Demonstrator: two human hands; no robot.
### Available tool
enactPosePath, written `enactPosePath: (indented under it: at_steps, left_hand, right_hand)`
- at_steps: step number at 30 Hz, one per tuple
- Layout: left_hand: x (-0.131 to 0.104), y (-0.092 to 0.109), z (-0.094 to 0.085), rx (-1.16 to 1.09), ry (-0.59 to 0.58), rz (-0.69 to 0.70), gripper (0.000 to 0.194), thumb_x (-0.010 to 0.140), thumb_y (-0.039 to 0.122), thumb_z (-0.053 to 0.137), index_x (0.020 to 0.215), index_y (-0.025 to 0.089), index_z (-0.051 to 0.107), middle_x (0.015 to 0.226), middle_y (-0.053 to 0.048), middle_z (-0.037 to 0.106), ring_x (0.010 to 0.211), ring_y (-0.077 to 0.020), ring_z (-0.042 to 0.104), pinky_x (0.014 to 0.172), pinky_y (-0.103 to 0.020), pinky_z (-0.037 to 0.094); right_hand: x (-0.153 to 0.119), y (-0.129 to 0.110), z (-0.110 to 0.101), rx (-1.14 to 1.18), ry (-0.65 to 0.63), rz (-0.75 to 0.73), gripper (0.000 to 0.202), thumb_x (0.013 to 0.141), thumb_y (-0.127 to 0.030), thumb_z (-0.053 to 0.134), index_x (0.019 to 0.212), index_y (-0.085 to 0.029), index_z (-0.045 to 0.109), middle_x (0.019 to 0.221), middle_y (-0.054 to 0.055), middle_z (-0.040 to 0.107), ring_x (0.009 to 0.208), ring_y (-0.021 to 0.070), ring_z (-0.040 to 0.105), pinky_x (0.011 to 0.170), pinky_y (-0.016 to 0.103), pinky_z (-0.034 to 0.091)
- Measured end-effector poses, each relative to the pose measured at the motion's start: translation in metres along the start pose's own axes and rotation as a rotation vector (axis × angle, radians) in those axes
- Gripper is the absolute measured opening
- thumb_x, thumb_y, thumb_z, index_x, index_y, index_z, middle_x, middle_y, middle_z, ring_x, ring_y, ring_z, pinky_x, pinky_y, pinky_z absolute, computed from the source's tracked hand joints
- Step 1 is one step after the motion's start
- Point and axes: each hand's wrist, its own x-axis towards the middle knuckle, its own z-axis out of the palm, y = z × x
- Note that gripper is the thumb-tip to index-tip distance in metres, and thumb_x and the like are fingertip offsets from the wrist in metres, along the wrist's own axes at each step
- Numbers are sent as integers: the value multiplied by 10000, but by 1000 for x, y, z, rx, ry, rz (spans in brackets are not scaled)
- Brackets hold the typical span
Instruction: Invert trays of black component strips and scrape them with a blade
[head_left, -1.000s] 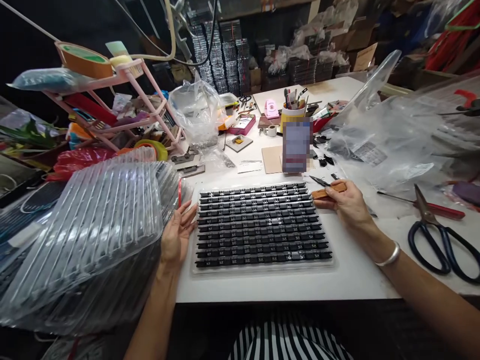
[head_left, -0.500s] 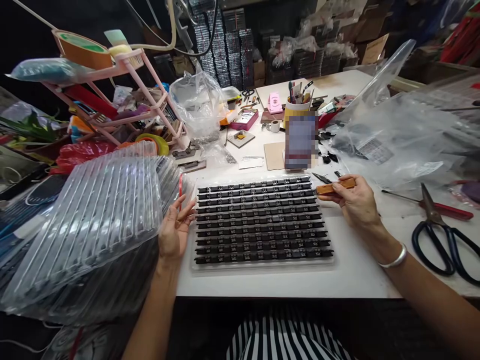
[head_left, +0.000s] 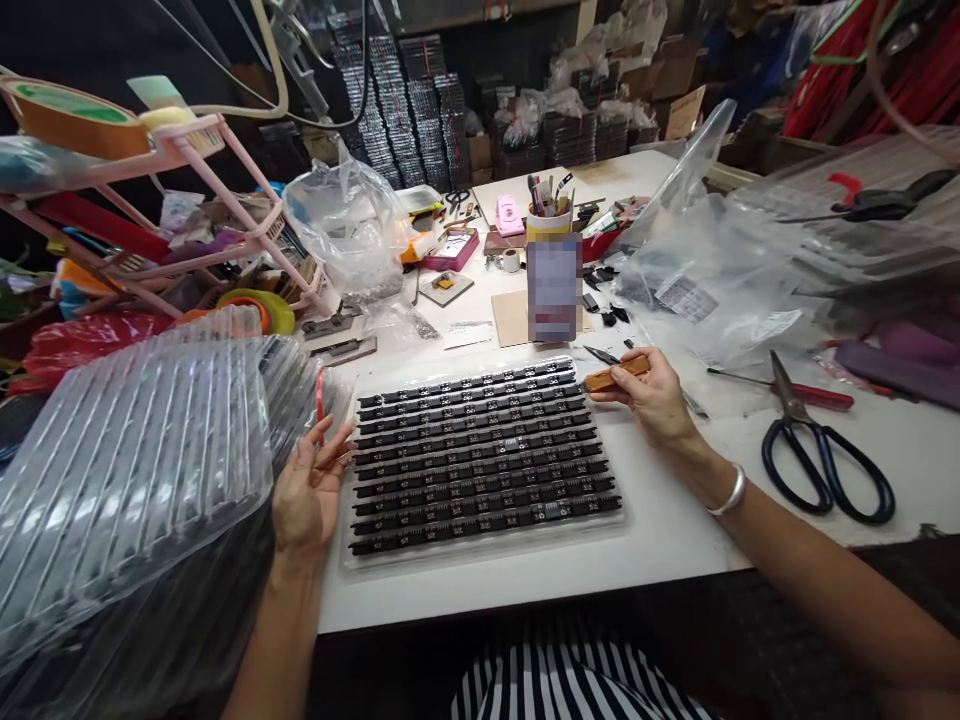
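Observation:
Rows of black toothed strips [head_left: 480,470] lie in a clear plastic tray [head_left: 349,565] on the white table [head_left: 660,540]. At the tray's left edge is my left hand [head_left: 304,495], palm turned up and fingers apart, holding nothing. My right hand [head_left: 660,400] grips a tan wooden piece [head_left: 619,374] between thumb and fingers, its tip close to the upper right corner of the tray.
Clear ribbed trays [head_left: 150,430] are stacked at the left. Large scissors [head_left: 802,430] and a red-handled tool [head_left: 821,396] lie at the right. Behind stand a blurred-out phone-like panel [head_left: 553,290], a pen cup [head_left: 550,222] and plastic bags [head_left: 720,280].
The view has turned to the right, so most things sit farther left in the picture. Both hands keep nearly the same places beside the tray.

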Motion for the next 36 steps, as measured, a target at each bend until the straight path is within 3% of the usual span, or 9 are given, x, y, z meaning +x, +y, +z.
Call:
enactPosePath:
  at_steps: [5, 8, 13, 18, 21, 25, 28, 31, 36]
  left_hand:
    - [0, -2, 3, 65, 19, -61, 358, 835, 456, 565, 1028, 171, 661, 1037, -70, 718, 976, -181, 639, 1016, -378, 398]
    - [-1, -3, 5, 87, -7, -19, 365, 833, 463, 566, 992, 147, 655, 1004, -78, 722, 1108, -216, 597, 1093, -413, 320]
    - [1, -9, 6, 277, -18, 11, 467, 822, 527, 546, 1080, 144, 615, 1018, -94, 708, 1154, -241, 572, 1083, -424, 342]
    - [-4, -1, 8, 472, -8, -3, 472, 707, 468, 702, 1083, 188, 655, 1109, -87, 674, 1159, -300, 546, 1077, -489, 314]
    - [-21, 9, 21, 704, -58, 193, 370, 720, 449, 683, 1009, 219, 698, 1154, -88, 653, 1229, -317, 473, 1122, -483, 221]
    - [-58, 6, 47, 969, -261, 527, 330, 823, 439, 559, 1062, 251, 687, 1252, -91, 605, 1276, -310, 438, 1104, -487, 250]
    - [-85, -8, 58, 1160, -405, 631, 460, 860, 463, 511, 1270, 260, 559, 1416, -91, 473, 1376, -318, 300, 1110, -530, 195]
    - [-105, -21, 61, 1349, -540, 731, 683, 856, 538, 485, 1443, 229, 322, 1502, -117, 323, 1408, -329, 216, 1119, -542, 138]
    - [-121, -31, 64, 1461, -556, 813, 775, 857, 574, 451, 1484, 192, 201, 1501, -146, 307, 1401, -329, 237, 1120, -533, 137]
  right_hand:
    - [0, 7, 1, -41, -18, 31, 448, 672, -419, 731, 923, -226, 413, 807, -30, 569, 685, 165, 676, 560, 301, 602]
    - [-1, 11, 2, -93, -33, 18, 413, 708, -423, 709, 930, -223, 424, 814, -29, 560, 677, 156, 674, 564, 288, 599]
    - [0, 12, 1, -190, -37, -20, 386, 735, -434, 672, 945, -225, 424, 831, -22, 540, 691, 160, 667, 560, 301, 599]
    - [4, 6, -4, -372, 27, -28, 340, 757, -375, 618, 999, -222, 434, 788, -2, 574, 645, 182, 659, 537, 316, 587]
    - [6, 3, -7, -432, 79, -81, 391, 749, -330, 603, 1087, -226, 438, 779, 2, 597, 685, 199, 660, 585, 334, 582]
    - [7, 1, -8, -445, 75, -155, 467, 726, -300, 611, 1154, -228, 437, 730, -15, 593, 722, 202, 642, 649, 351, 564]
    - [7, 1, -8, -439, 66, -145, 491, 720, -294, 612, 1175, -231, 439, 694, -33, 566, 642, 184, 618, 628, 341, 551]
    - [6, -1, -9, -430, 54, -134, 504, 725, -311, 607, 1188, -231, 423, 690, -38, 557, 601, 173, 607, 619, 330, 543]
    - [5, -5, -9, -494, 35, -156, 493, 759, -322, 554, 1211, -205, 397, 658, -41, 552, 569, 162, 594, 599, 323, 522]
